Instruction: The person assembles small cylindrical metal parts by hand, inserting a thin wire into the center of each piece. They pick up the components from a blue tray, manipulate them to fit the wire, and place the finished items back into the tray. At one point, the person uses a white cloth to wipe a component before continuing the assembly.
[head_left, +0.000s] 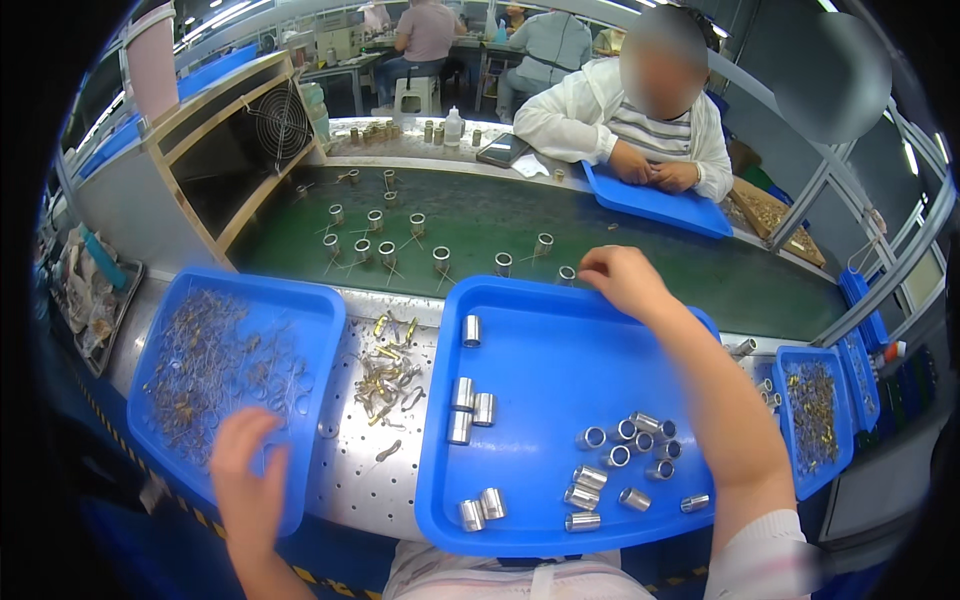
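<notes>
My left hand (248, 470) is over the near right part of the left blue tray (325, 340), thumb and fingers apart, a little blurred. Thin wire parts (205, 350) lie tangled in that tray. Beyond the far rim of the large blue tray (560, 375), my right hand (628, 283) has its fingers bent together; whatever they may hold is hidden. Just left of its fingertips, a metal sleeve (567, 274) stands on the green belt (470, 215). Several shiny metal sleeves (588, 477) stand or lie in the large tray.
Sleeves with wire legs (388, 254) stand along the belt. Brass-coloured clips (385, 375) lie on the perforated metal table (350, 470) between the trays. A small blue tray (812, 410) of parts is at right. Across the belt, a person (640, 120) works over another blue tray (660, 205).
</notes>
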